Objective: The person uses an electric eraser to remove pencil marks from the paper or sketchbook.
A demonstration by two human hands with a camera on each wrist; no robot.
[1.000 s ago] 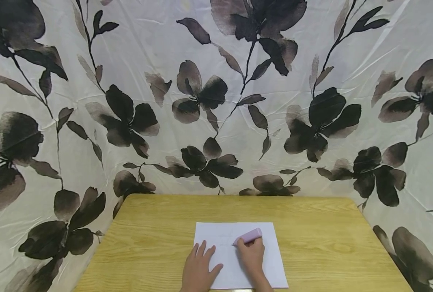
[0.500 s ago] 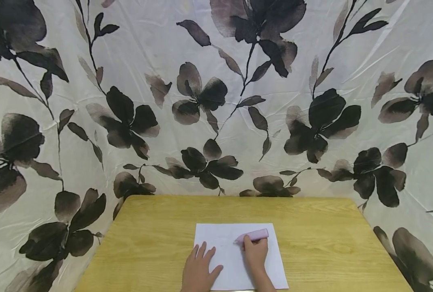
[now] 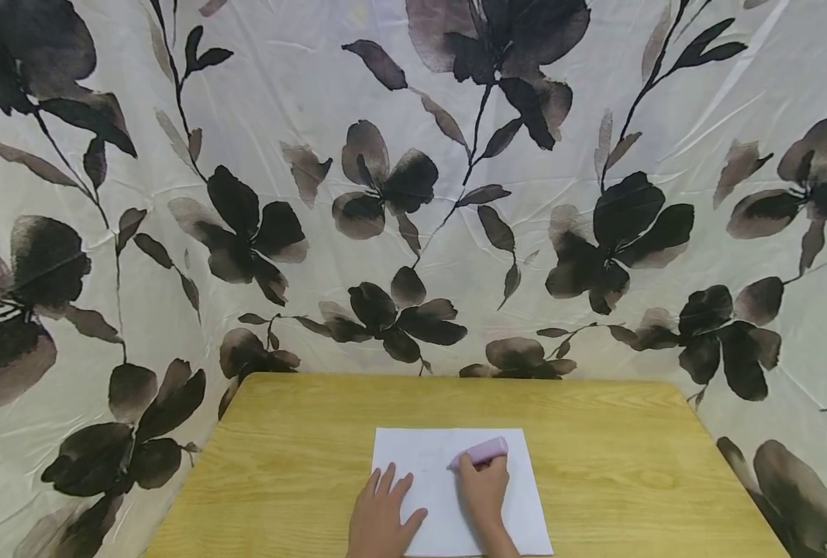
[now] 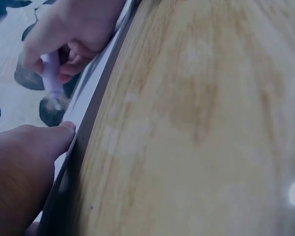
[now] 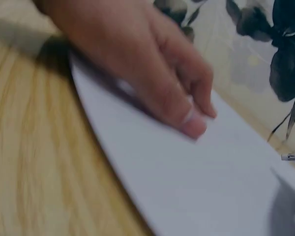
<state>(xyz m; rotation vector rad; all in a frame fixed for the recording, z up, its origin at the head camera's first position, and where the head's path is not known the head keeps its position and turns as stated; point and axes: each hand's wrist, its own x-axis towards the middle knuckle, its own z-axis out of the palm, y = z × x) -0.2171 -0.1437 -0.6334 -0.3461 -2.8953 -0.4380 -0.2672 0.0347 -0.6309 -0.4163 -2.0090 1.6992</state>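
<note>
In the head view a sheet of white paper (image 3: 441,527) lies on the wooden table. My left hand (image 3: 384,511) rests flat on its left side, fingers spread; the left wrist view shows its thumb (image 4: 59,137) at the paper's edge. My right hand (image 3: 484,488) grips a thick lilac pen (image 3: 486,450) between thumb and fingers. The pen leans to the right, its narrow tip down at the paper's upper middle. A metallic tip (image 5: 288,157) shows at the right wrist view's edge, where my left hand (image 5: 152,69) spans the paper. Faint marks show left of the tip.
The yellow wood-grain table (image 3: 615,465) extends on both sides of the paper. Behind and around it hangs a white cloth (image 3: 497,271) printed with dark flowers, close to the table's far edge (image 3: 455,377).
My right hand with the lilac pen first shifts slightly right and the pen tips flatter, then it comes back a little left and steeper. The left hand stays in place on the paper.
</note>
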